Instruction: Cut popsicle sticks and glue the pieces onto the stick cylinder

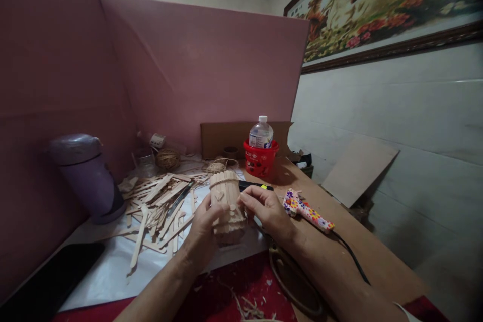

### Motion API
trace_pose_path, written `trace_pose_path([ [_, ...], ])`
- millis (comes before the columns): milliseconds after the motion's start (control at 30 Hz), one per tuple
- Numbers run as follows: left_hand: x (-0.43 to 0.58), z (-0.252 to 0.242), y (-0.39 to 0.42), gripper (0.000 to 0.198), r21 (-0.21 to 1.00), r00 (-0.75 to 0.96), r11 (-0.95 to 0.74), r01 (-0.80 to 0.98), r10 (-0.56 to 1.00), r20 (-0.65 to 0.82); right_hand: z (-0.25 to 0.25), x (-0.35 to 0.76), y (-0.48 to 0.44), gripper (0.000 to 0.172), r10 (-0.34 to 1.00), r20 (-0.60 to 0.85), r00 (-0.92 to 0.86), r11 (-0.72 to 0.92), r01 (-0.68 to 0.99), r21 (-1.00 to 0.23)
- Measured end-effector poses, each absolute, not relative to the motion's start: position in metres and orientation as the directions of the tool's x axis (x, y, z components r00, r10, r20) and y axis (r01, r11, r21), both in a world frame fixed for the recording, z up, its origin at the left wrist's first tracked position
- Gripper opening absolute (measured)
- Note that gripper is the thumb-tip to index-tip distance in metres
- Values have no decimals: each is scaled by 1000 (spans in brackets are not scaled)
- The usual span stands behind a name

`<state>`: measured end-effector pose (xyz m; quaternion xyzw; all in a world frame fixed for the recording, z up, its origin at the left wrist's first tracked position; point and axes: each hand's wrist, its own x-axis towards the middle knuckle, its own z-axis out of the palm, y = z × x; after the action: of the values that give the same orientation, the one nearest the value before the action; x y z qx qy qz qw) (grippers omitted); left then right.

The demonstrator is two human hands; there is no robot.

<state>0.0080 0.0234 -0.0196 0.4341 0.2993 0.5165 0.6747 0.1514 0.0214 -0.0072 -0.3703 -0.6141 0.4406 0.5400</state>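
Note:
A small craft-stick cup (226,187) stands upright in front of me, with twine wound around its top and bottom. A small wooden heart (219,195) is on its side. My left hand (204,226) is closed around the cup's left side, thumb across the front. Beside the cup's right wall, my right hand (268,211) is in a pinch, its fingertips close to the surface. Whatever those fingertips may hold is too small to make out. A flower-patterned glue gun (307,210) lies right of my right hand.
Loose craft sticks (162,206) are heaped at left on white paper (109,271). Behind them is a ball of twine (168,159). A purple tumbler (90,181) stands far left. The red bucket (260,161) holds a plastic bottle (261,133). A black cord (350,256) trails from the glue gun.

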Motion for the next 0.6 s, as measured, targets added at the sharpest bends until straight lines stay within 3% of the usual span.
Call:
trace_pose_path([
  [600, 14, -22, 21, 36, 889, 218, 94, -449, 976, 7, -14, 150, 25, 26, 948, 286, -137, 288, -5, -958],
])
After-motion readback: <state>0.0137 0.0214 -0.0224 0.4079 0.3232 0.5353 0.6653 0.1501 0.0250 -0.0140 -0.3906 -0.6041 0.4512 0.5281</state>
